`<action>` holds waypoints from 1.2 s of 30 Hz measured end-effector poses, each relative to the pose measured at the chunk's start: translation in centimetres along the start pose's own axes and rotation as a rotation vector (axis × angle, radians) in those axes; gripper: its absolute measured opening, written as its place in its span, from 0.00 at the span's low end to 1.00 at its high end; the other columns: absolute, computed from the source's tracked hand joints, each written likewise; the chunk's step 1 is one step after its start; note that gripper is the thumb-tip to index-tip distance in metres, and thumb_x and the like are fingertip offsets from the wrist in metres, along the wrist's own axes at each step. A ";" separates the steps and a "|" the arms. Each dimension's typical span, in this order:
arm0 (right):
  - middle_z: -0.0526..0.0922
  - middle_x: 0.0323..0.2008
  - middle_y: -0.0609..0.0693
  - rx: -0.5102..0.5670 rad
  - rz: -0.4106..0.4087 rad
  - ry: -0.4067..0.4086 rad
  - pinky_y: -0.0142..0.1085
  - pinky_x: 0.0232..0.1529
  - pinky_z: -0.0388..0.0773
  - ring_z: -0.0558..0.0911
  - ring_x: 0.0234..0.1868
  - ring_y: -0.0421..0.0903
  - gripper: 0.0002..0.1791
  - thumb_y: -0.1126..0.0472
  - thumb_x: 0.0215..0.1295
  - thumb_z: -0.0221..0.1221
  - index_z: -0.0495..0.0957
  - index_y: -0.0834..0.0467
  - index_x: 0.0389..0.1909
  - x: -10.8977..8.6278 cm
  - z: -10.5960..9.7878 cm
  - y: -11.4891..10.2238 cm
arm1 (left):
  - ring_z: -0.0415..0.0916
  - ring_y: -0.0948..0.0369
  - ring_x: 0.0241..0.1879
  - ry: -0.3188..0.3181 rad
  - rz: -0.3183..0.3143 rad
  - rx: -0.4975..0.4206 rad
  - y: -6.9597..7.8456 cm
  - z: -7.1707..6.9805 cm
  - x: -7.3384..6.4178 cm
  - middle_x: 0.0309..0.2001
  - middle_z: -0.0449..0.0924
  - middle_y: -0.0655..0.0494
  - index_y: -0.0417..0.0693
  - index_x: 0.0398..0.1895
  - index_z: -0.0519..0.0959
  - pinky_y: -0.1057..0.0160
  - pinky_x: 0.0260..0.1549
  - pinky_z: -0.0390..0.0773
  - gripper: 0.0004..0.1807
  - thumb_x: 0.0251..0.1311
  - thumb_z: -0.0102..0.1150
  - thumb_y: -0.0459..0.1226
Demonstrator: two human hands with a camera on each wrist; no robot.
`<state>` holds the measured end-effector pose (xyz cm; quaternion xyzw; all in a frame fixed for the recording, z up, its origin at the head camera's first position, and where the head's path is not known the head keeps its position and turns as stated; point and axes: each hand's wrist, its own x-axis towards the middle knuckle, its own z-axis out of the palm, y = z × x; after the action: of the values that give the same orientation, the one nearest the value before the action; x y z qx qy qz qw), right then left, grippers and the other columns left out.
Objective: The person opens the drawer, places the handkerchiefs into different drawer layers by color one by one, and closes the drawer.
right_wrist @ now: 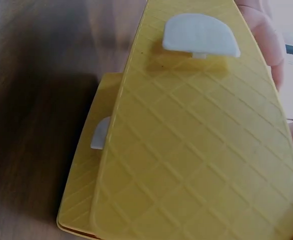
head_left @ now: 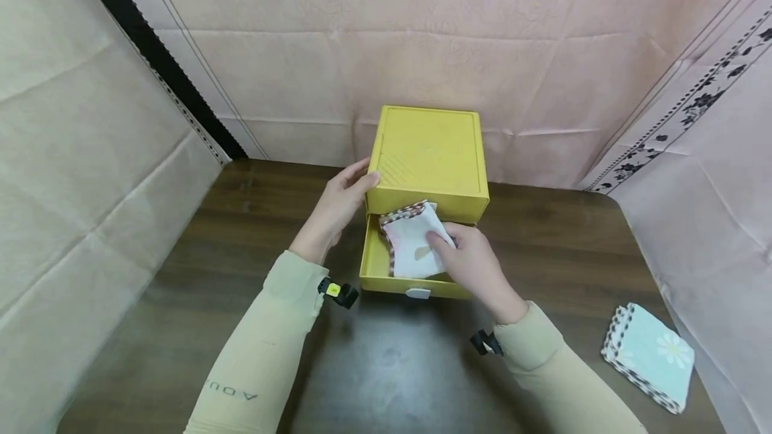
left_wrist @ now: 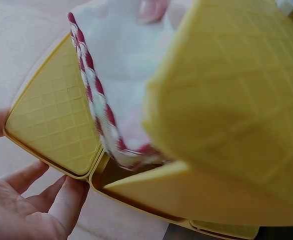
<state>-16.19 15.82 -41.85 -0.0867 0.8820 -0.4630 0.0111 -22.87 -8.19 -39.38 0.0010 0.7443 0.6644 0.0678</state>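
A yellow drawer box (head_left: 429, 149) stands at the back of the table, its upper drawer (head_left: 375, 261) pulled out towards me. My left hand (head_left: 334, 209) rests against the box's left side, fingers loosely spread, thumb at the front corner. Over the drawer, my right hand (head_left: 473, 261) pinches a folded white handkerchief (head_left: 411, 240) with a checked dark-red border, thumb on top. The left wrist view shows the handkerchief's bordered edge (left_wrist: 99, 92) slanting down into the drawer. The right wrist view shows the waffle-patterned drawer front (right_wrist: 196, 140) with its white handle (right_wrist: 201, 35).
A folded light-blue handkerchief (head_left: 654, 357) with a checked border and a white flower lies at the table's right. Below the pulled-out drawer, a second drawer front (right_wrist: 81, 185) shows. Pale cloth (head_left: 422, 59) hangs behind the dark wooden table (head_left: 253, 327) and along both sides.
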 end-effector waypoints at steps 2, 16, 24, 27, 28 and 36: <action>0.80 0.22 0.45 -0.059 0.009 -0.009 0.41 0.21 0.71 0.73 0.19 0.48 0.10 0.50 0.68 0.58 0.83 0.50 0.33 0.2 0.4 0.0 | 0.68 0.61 0.60 0.003 -0.003 -0.005 -0.1 -0.1 0.0 0.63 0.68 0.64 0.71 0.68 0.67 0.52 0.63 0.64 0.31 0.61 0.57 0.60; 0.82 0.27 0.42 -0.173 -0.087 0.116 0.38 0.30 0.75 0.77 0.27 0.42 0.14 0.45 0.66 0.60 0.81 0.51 0.38 -0.1 0.5 -0.6 | 0.68 0.61 0.60 0.009 0.015 -0.018 0.2 -0.7 0.0 0.63 0.68 0.63 0.69 0.68 0.67 0.52 0.61 0.66 0.32 0.61 0.58 0.59; 0.75 0.18 0.44 -0.394 -0.048 0.018 0.37 0.23 0.68 0.71 0.20 0.44 0.13 0.51 0.67 0.60 0.82 0.54 0.27 0.2 0.6 -0.9 | 0.67 0.61 0.61 0.007 0.001 0.004 0.1 -0.7 0.0 0.63 0.67 0.65 0.72 0.68 0.66 0.52 0.62 0.65 0.32 0.59 0.57 0.62; 0.67 0.13 0.44 -0.483 -0.031 -0.039 0.37 0.19 0.63 0.67 0.16 0.45 0.18 0.52 0.67 0.59 0.77 0.54 0.18 0.2 0.9 -0.8 | 0.67 0.61 0.61 0.011 -0.011 0.012 -0.2 -0.6 -0.2 0.63 0.67 0.66 0.73 0.68 0.66 0.51 0.62 0.65 0.32 0.59 0.57 0.62; 0.65 0.12 0.45 -0.502 -0.024 -0.048 0.37 0.18 0.62 0.66 0.15 0.45 0.20 0.52 0.67 0.59 0.74 0.54 0.15 0.1 1.0 -0.8 | 0.67 0.61 0.60 0.010 -0.015 0.013 -0.3 -0.6 -0.2 0.63 0.67 0.66 0.74 0.68 0.66 0.51 0.62 0.65 0.32 0.60 0.56 0.62; 0.69 0.13 0.48 -0.570 -0.005 -0.023 0.38 0.18 0.64 0.69 0.16 0.47 0.18 0.53 0.68 0.58 0.76 0.56 0.18 0.1 1.0 -0.8 | 0.67 0.62 0.60 -0.004 0.019 0.023 -0.3 -0.1 -0.1 0.64 0.67 0.67 0.73 0.68 0.66 0.53 0.61 0.66 0.32 0.60 0.56 0.62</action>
<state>-16.07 14.57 -41.79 -0.0938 0.9762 -0.1953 -0.0050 -22.73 -8.37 -39.66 0.0100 0.7516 0.6565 0.0629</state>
